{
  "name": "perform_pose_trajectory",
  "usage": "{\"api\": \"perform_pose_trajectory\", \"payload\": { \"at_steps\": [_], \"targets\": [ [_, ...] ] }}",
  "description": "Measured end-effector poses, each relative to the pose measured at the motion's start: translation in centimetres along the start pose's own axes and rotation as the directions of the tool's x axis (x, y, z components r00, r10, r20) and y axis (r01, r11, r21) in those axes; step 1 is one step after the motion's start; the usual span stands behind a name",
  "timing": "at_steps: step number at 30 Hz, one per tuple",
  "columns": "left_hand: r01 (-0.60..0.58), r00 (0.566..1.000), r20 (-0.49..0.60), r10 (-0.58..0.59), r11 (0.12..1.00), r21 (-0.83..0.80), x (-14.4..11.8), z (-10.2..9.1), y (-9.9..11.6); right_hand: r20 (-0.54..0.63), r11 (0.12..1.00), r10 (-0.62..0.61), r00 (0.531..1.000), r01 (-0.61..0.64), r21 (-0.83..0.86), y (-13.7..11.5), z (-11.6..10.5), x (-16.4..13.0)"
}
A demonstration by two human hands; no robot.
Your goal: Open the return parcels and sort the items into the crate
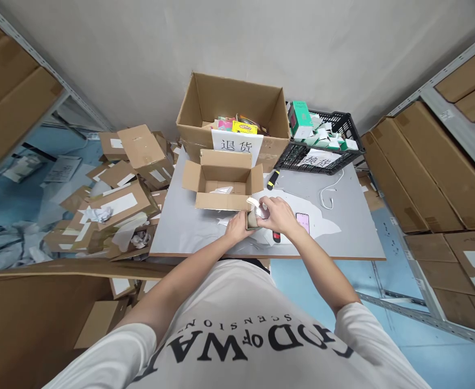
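Observation:
Over the table, near its front edge, my left hand (237, 227) is closed round a small grey-brown box (252, 220). A whitish flap or strip (252, 202) stands up at the box's top. My right hand (278, 215) is at the box's right side, thumb and fingers pinching a pale, shiny item (262, 210) that is too small to name. Just beyond both hands is an open cardboard carton (221, 202) with a piece of white wrapping (222, 190) inside. A red-and-black tool handle (276, 237) lies below my right hand.
Behind stand a large open carton (196, 132) of colourful packets and a black crate (326, 165) of green-and-white boxes. On the table (180, 237) lie a yellow-and-black tool (273, 179), a phone (302, 222) and a white cable (322, 197). Cardboard boxes (140, 151) pile up left.

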State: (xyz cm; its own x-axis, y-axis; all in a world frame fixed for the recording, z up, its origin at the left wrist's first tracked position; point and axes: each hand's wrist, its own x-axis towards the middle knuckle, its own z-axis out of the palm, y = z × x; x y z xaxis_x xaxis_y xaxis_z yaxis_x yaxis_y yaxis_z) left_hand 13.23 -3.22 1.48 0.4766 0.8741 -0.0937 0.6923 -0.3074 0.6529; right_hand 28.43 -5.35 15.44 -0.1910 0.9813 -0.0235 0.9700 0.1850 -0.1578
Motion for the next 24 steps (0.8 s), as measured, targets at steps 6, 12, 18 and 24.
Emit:
{"api": "perform_pose_trajectory", "payload": {
  "at_steps": [6,12,18,24],
  "targets": [
    [0.019,0.999,-0.040,-0.016,0.998,0.066,0.0,0.1,-0.2,-0.146,0.987,-0.116,0.982,0.131,0.096,1.0,-1.4,-0.2],
    [0.064,0.997,-0.052,-0.061,0.996,0.061,0.0,-0.2,0.2,-0.317,0.960,-0.191,0.929,0.244,0.137,1.2,-4.6,-0.2],
    [0.097,0.991,-0.083,-0.101,0.994,-0.052,-1.9,-1.1,0.8,-0.472,0.950,-0.173,0.865,0.272,0.152,0.8,-8.8,0.1],
    [-0.162,0.934,-0.350,0.075,0.960,-0.228,-4.7,-5.4,3.1,-0.479,0.947,0.015,0.878,0.141,0.287,0.3,-9.7,0.9]
  ]
}}
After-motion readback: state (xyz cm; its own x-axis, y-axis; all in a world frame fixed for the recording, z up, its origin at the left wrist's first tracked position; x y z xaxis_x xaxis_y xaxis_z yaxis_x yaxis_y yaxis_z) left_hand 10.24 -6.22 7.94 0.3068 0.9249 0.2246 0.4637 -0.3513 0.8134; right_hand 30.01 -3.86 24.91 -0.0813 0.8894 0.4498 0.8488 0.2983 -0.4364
